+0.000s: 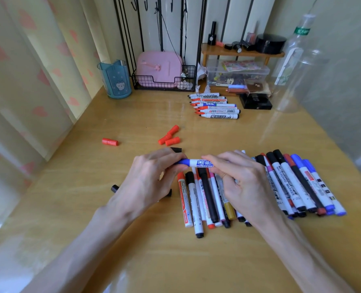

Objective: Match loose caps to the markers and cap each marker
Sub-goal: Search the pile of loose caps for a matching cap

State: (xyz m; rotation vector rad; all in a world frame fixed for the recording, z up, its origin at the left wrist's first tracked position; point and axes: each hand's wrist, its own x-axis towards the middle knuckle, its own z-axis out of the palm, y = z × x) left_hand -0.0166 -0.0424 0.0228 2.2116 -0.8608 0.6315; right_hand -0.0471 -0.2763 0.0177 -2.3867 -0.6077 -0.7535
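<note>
A white whiteboard marker (202, 162) with a blue cap (183, 162) lies level between my two hands, above the desk. My left hand (152, 178) pinches the blue cap end. My right hand (240, 178) grips the barrel. Below them lies a heap of capped markers (205, 199), and more capped markers (297, 182) fan out to the right. Several uncapped markers (215, 105) lie in a row at the back. Three red caps (169, 136) lie in a cluster, a fourth red cap (110, 141) further left. Black caps (176, 149) (114, 188) lie near my left hand.
A wooden desk (133, 240) holds a blue cup (115, 79), a wire basket (164, 81) with a pink case, a small wooden shelf (238, 52), a clear box (236, 72), a black box (255, 101) and a clear bottle (291, 64). A curtain (27, 81) hangs left.
</note>
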